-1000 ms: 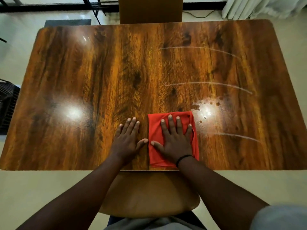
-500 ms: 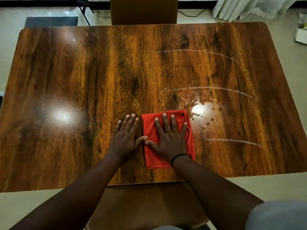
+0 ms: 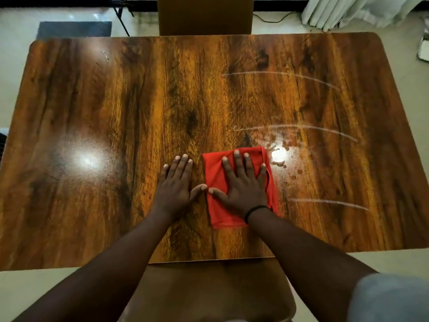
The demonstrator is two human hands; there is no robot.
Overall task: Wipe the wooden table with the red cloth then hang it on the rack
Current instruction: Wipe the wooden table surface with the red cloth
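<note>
Flat under right hand (image 3: 241, 189): red cloth (image 3: 217, 212); left hand (image 3: 175, 187) beside.

A pale, glossy floor (image 3: 278, 25) runs behind the far edge, catching soft reflections. A brown chair back (image 3: 204, 15) stands at the middle of that edge, and a brown chair seat (image 3: 209, 291) sits under the near edge. A grey mat (image 3: 74, 29) lies beyond the far left corner, white curtains (image 3: 348, 10) hang past the far right corner, with a dark cable (image 3: 274, 19) trailing between
</note>
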